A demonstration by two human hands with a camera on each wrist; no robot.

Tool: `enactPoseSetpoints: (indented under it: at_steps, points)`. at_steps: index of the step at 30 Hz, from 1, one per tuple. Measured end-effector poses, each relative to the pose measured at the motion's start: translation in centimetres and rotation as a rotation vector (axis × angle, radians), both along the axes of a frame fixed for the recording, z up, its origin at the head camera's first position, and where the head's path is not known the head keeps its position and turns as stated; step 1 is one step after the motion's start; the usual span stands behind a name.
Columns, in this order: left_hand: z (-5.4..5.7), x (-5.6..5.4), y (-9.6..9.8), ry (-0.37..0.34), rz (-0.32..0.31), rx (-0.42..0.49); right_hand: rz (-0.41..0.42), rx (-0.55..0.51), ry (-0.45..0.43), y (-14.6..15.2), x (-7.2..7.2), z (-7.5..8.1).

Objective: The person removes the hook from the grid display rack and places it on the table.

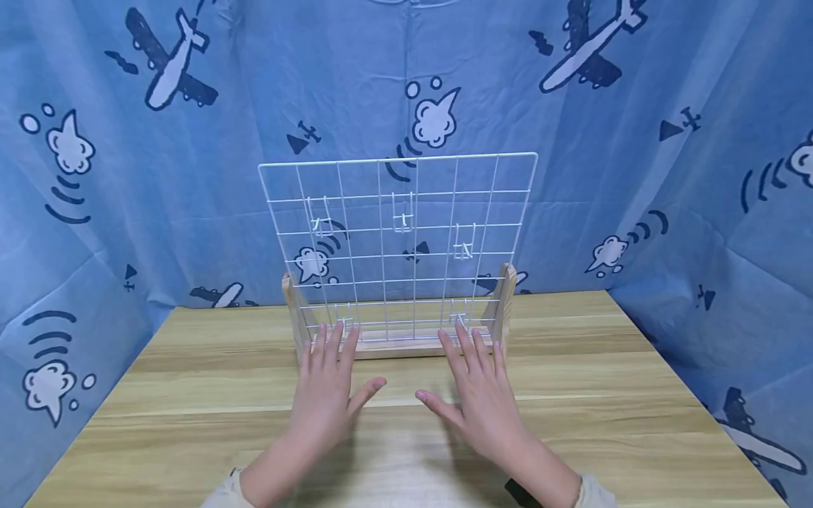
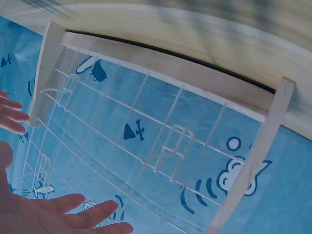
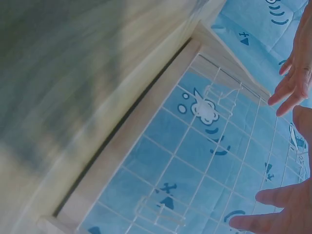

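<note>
A white wire grid panel [image 1: 399, 160] stands upright in a wooden base [image 1: 504, 303] on the table. Several white wire hooks hang on it, among them an upper left hook [image 1: 322, 224], an upper middle hook [image 1: 403, 222] and a right hook [image 1: 464, 248]; lower down, fingertips partly overlap two more. My left hand [image 1: 327, 395] is held in front of the base's left part, fingers spread and nothing in it. Likewise spread and holding nothing, my right hand [image 1: 479, 402] is before the right part. Both wrist views show the hands apart from each other.
The wood-grain table [image 1: 406, 451] extends to both sides of the base. A blue curtain [image 1: 356, 85] with airplane prints hangs behind and along both sides. A small black object [image 1: 522, 492] shows beside the right forearm at the bottom edge.
</note>
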State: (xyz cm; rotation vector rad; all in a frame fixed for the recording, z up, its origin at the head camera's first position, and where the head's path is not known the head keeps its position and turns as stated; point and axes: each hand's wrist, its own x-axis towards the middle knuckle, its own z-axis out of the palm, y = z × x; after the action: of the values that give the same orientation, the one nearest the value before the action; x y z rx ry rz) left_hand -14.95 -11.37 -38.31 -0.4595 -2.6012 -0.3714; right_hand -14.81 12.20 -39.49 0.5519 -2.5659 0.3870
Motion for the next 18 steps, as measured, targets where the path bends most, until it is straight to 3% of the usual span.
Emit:
enactPoseSetpoints:
  at_steps: [18]
  points:
    - [1.7,-1.5,-2.2,0.185,-0.033,0.131,0.073,-0.138,0.086,0.3,-1.3,1.9]
